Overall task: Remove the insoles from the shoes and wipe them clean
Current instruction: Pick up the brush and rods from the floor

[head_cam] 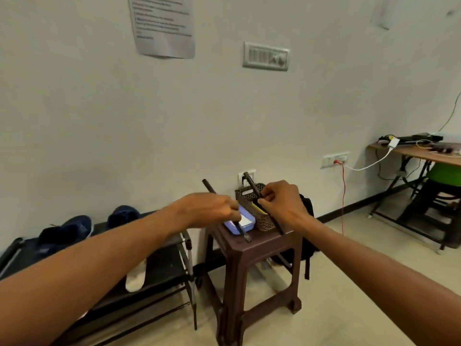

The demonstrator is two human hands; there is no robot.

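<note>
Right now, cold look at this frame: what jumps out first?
Two bare forearms reach in from the bottom corners, and the left hand and right hand each grip a thin black rod above a brown plastic stool at centre. On the stool sit a blue tray and a dark woven basket. Left of it, dark blue shoes rest on a low black rack against the wall.

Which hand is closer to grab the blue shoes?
Probably the left hand. The blue shoes sit on the black rack on its side; the right hand is over the brown stool. Both hands hold dark sticks, though.
</note>
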